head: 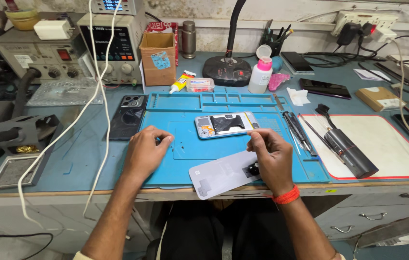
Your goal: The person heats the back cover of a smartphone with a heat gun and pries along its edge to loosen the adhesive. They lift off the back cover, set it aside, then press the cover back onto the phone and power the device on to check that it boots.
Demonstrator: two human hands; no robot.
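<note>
With both hands resting on the blue mat [185, 163], the left hand [144, 153] pinches fingertips together on something too small to identify, while the right hand [273, 159], fingers curled together, steadies the white back cover [219, 174] beneath them; the opened phone [224, 125] lies just beyond the fingertips, so a light, steady grip seems wise.

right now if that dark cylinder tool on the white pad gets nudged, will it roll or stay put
The dark cylindrical tool looks round-bodied and smooth, so a sideways nudge would probably roll it. It lies flat on the white red-edged pad, so tipping seems unlikely. Its thick body suggests some weight for its size, though that can't be confirmed. Neither hand touches it.
</note>
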